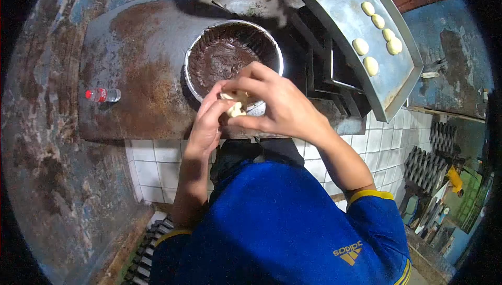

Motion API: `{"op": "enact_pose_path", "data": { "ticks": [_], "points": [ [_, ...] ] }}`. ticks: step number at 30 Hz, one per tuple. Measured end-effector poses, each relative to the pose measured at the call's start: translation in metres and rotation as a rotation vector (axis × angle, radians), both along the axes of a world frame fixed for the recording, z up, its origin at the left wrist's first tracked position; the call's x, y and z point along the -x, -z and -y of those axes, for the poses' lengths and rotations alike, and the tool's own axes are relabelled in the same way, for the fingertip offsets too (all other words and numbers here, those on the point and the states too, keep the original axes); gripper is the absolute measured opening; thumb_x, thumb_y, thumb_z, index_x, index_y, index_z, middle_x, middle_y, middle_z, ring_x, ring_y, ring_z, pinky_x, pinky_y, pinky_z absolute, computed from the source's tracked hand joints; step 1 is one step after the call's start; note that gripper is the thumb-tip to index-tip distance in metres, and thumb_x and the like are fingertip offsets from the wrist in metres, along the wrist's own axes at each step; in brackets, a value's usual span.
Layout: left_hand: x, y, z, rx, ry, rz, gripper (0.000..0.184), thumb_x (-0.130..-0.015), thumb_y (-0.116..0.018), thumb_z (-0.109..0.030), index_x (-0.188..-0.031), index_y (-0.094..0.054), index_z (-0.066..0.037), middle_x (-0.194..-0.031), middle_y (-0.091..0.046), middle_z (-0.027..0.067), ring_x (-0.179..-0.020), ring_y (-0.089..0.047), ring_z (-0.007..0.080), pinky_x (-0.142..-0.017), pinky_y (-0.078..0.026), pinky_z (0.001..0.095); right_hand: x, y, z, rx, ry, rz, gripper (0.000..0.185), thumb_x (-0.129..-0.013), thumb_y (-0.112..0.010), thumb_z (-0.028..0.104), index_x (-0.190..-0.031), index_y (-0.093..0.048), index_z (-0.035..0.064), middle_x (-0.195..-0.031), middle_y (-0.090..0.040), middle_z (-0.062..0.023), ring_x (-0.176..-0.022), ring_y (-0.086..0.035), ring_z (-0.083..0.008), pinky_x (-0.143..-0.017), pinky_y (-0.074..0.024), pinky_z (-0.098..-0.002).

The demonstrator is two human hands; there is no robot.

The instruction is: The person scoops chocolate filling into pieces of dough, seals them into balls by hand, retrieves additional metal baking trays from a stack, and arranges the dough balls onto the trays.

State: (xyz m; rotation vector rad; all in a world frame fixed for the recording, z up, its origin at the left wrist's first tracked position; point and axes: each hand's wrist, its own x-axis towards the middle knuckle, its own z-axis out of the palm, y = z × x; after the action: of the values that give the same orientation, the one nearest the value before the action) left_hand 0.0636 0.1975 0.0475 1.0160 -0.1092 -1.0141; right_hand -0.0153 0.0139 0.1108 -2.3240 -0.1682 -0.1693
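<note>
Between my two hands is a piece of pale dough (pixel 236 108), partly covered by the fingers, with its edges folded up unevenly. My left hand (pixel 208 120) is curled around the dough from the left side. From the right, my right hand (pixel 277 102) arches over it, thumb and fingers closed on its edge. Just beyond the hands stands a round metal bowl (pixel 189 65) with a thick dark brown filling (pixel 222 57) inside. The hands cover the near right part of its rim.
A metal tray (pixel 340 10) holding several pale dough balls (pixel 371 66) rests at the right, on stacked dark trays (pixel 316 70). A small plastic bottle with a red cap (pixel 103 95) lies on the worn table (pixel 136 39) at left. A utensil handle (pixel 222 6) shows behind the bowl.
</note>
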Motion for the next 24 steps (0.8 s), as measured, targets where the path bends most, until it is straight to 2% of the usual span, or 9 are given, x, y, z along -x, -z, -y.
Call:
{"op": "enact_pose_path", "data": {
  "ticks": [2, 3, 4, 6, 8, 12, 15, 22, 24],
  "points": [
    [-0.005, 0.005, -0.004, 0.042, -0.01, -0.034, 0.043, -0.098, -0.056, -0.021, -0.138, -0.052, -0.005, -0.121, -0.064, 0.0069, -0.103, -0.065, 0.0121, -0.087, -0.052, 0.0288, 0.0, -0.002, 0.008, -0.225, 0.042, -0.058, 0.039, -0.085, -0.084, 0.024, -0.118, -0.075, 0.0046, -0.11, -0.068, -0.0154, -0.103, -0.07, -0.0362, -0.088, -0.0579, -0.0432],
    [-0.013, 0.011, -0.01, 0.214, 0.09, -0.125, 0.043, -0.1, -0.056, -0.023, -0.138, -0.052, -0.006, -0.121, -0.063, 0.0062, -0.102, -0.064, 0.0125, -0.088, -0.052, 0.0286, 0.0, 0.0, 0.007, -0.251, 0.102, 0.043, 0.028, -0.085, -0.084, 0.009, -0.111, -0.078, 0.0023, -0.097, -0.068, -0.0107, -0.088, -0.072, -0.0234, -0.078, -0.0588, -0.0345],
    [-0.017, 0.016, -0.013, 0.385, 0.191, -0.216, 0.042, -0.101, -0.055, -0.025, -0.138, -0.052, -0.006, -0.122, -0.063, 0.0056, -0.102, -0.063, 0.0128, -0.089, -0.052, 0.0283, 0.002, -0.001, 0.009, -0.248, 0.106, 0.042, 0.028, -0.085, -0.084, 0.009, -0.111, -0.078, 0.0023, -0.097, -0.068, -0.0107, -0.088, -0.072, -0.0234, -0.078, -0.0588, -0.0345],
    [-0.006, 0.008, -0.009, 0.225, 0.121, -0.061, 0.039, -0.103, -0.058, -0.026, -0.137, -0.054, -0.007, -0.118, -0.062, 0.0034, -0.099, -0.06, 0.0103, -0.085, -0.051, 0.0266, 0.007, -0.002, 0.015, -0.293, 0.133, -0.037, 0.024, -0.09, -0.077, 0.01, -0.113, -0.077, 0.0041, -0.106, -0.07, -0.0155, -0.095, -0.072, -0.0335, -0.084, -0.0587, -0.0404],
    [0.001, -0.009, 0.006, -0.124, 0.102, 0.461, 0.038, -0.102, -0.064, -0.026, -0.134, -0.056, -0.007, -0.116, -0.063, 0.002, -0.099, -0.059, 0.0081, -0.085, -0.05, 0.026, 0.01, 0.001, 0.014, -0.265, 0.13, -0.005, 0.027, -0.09, -0.074, 0.006, -0.116, -0.077, 0.0045, -0.106, -0.07, -0.0154, -0.097, -0.072, -0.0336, -0.084, -0.0587, -0.0402],
    [0.005, -0.007, 0.016, 0.01, -0.013, 0.174, 0.04, -0.099, -0.068, -0.022, -0.13, -0.058, 0.0, -0.112, -0.066, 0.003, -0.102, -0.061, 0.0089, -0.089, -0.051, 0.0262, 0.017, -0.011, 0.015, -0.307, 0.217, 0.09, 0.055, -0.089, -0.076, 0.012, -0.143, -0.064, 0.0088, -0.124, -0.064, -0.0179, -0.107, -0.069, -0.0375, -0.091, -0.0576, -0.0434],
    [0.013, -0.015, 0.028, 0.051, -0.028, 0.134, 0.039, -0.099, -0.063, -0.021, -0.13, -0.058, 0.001, -0.108, -0.066, 0.0037, -0.095, -0.062, 0.009, -0.078, -0.052, 0.0246, 0.022, -0.016, 0.02, -0.045, 0.119, 0.189, 0.081, -0.083, -0.086, 0.039, -0.15, -0.054, 0.007, -0.136, -0.057, -0.0188, -0.113, -0.064, -0.0399, -0.099, -0.0547, -0.0457],
    [0.022, -0.044, 0.057, 0.039, 0.002, -0.098, 0.042, -0.1, -0.061, -0.024, -0.137, -0.05, -0.008, -0.088, -0.064, 0.0026, -0.06, -0.053, 0.0046, -0.05, -0.037, 0.0187, 0.04, 0.002, 0.039, -0.195, 0.233, 0.176, 0.037, -0.092, -0.081, 0.025, -0.12, -0.077, 0.0027, -0.106, -0.069, -0.0127, -0.091, -0.069, -0.0267, -0.083, -0.0566, -0.038],
    [0.03, -0.055, 0.07, 0.056, -0.071, 0.137, 0.044, -0.1, -0.069, -0.022, -0.137, -0.049, -0.008, -0.09, -0.066, 0.0032, -0.061, -0.053, 0.0033, -0.051, -0.037, 0.0179, 0.049, 0.009, 0.05, -0.585, 0.414, 0.075, 0.026, -0.097, -0.077, 0.02, -0.113, -0.078, -0.0007, -0.105, -0.071, -0.01, -0.085, -0.069, -0.0197, -0.077, -0.0565, -0.0347]
  ]
}}
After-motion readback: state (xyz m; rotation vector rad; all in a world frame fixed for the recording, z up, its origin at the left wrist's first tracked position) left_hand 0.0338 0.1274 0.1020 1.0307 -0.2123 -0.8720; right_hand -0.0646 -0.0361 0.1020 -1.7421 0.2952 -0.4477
